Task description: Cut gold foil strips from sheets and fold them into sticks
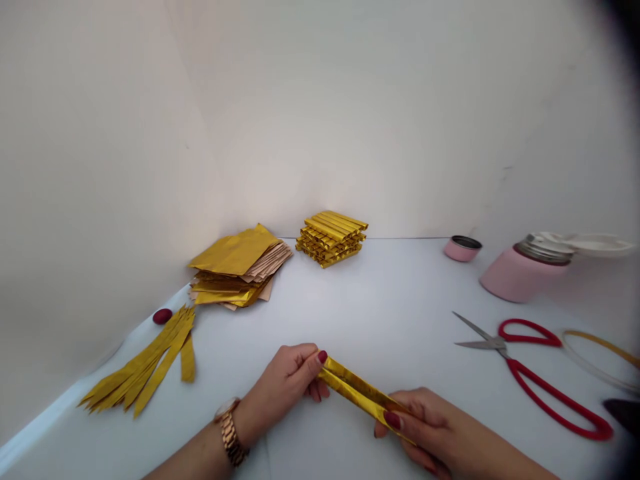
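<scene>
A folded strip of shiny gold paper (pixel 353 387) is stretched between my two hands, slanting down to the right, with a crease along its length. My left hand (pixel 295 373) pinches its upper left end between thumb and fingers. Farther down, my right hand (pixel 423 427) grips the lower right part, thumb on top and fingers underneath. Beyond my hands, a stack of folded gold paper bars (pixel 331 237) stands against the wall. To its left lies a pile of gold paper sheets (pixel 235 257) with brown backs. Cut gold strips (pixel 155 367) fan out at the left.
Open scissors with red handles (pixel 535 363) lie to the right. Behind them stand a pink container with a metal neck (pixel 523 270) and a small pink cup-like lid (pixel 463 250). A dark red oval object (pixel 162 316) sits by the left edge. A roll of tape (pixel 600 357) is partly visible at far right.
</scene>
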{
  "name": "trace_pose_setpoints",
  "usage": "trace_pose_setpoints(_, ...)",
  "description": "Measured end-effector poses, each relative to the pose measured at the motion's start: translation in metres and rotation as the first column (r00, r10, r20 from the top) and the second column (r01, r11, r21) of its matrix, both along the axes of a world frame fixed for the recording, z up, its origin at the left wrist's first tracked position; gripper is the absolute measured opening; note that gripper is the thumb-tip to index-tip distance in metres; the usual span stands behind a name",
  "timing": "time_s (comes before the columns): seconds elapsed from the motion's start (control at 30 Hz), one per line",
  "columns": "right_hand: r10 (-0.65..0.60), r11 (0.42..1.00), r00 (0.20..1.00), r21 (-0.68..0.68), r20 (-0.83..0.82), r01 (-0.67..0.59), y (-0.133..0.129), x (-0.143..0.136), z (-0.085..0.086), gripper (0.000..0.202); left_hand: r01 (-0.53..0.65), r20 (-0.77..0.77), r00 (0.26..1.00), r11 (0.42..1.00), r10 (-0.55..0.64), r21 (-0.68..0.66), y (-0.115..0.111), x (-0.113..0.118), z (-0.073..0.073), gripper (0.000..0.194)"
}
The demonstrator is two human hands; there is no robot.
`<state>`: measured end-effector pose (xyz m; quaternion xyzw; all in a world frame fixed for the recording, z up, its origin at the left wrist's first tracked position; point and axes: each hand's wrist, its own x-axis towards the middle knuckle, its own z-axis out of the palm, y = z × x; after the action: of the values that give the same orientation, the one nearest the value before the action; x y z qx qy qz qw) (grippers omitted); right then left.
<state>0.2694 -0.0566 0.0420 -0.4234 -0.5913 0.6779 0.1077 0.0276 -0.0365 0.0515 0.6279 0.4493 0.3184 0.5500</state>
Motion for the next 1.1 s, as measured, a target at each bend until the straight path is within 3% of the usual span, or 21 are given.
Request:
trace_pose_setpoints(0.1, 0.079, 0.995, 0.993, 0.053, 0.083, -0.084, -0.002, -0.002, 0.009, 0.037, 0.048, 0.059, 0.997, 0.998, -0.050, 0.034, -0.001, -0.003, 0.006, 0.036)
trace_pose_setpoints(0.27, 0.190, 0.911, 0.933, 0.299, 0.307, -0.284, -0.007, -0.007, 0.029, 0.027, 0.332, -0.015, 0.942, 0.939, -0.334, -0.088, -0.009, -0.003, 0.020, 0.036)
trace_pose_setpoints(0.4, 0.213, 0.843, 0.910, 0.405, 0.355, -0.355, -0.012, -0.008, 0.034, 0.024, 0.531, -0.168, 0.818, 0.835, -0.550, -0.147, -0.018, -0.001, 0.032, 0.030)
trace_pose_setpoints(0.5, 0.199, 0.854, 0.924, 0.404, 0.327, -0.327, -0.015, -0.009, 0.033, 0.018, 0.616, -0.277, 0.721, 0.771, -0.635, -0.164, -0.020, 0.000, 0.036, 0.029)
trace_pose_setpoints(0.6, 0.068, 0.922, 0.959, 0.351, 0.274, -0.165, -0.014, -0.012, 0.030, 0.013, 0.619, -0.303, 0.708, 0.767, -0.638, -0.169, -0.021, 0.001, 0.033, 0.029)
trace_pose_setpoints(0.7, -0.032, 0.959, 0.985, 0.282, 0.172, -0.018, -0.011, -0.014, 0.027, 0.012, 0.556, -0.219, 0.773, 0.802, -0.596, -0.221, -0.025, 0.007, 0.025, 0.029)
trace_pose_setpoints(0.87, -0.188, 0.955, 0.978, 0.214, -0.095, 0.204, -0.007, -0.016, 0.025, 0.016, 0.396, 0.082, 0.915, 0.844, -0.394, -0.361, -0.034, 0.023, 0.007, 0.048)
trace_pose_setpoints(0.97, -0.266, 0.936, 0.948, 0.188, -0.173, 0.297, -0.006, -0.016, 0.025, 0.029, 0.364, 0.281, 0.925, 0.808, -0.255, -0.464, -0.036, 0.027, -0.006, 0.051)
trace_pose_setpoints(1.1, -0.306, 0.911, 0.943, 0.249, -0.133, 0.330, -0.008, -0.015, 0.025, 0.038, 0.369, 0.361, 0.909, 0.803, -0.208, -0.468, -0.038, 0.029, -0.019, 0.047)
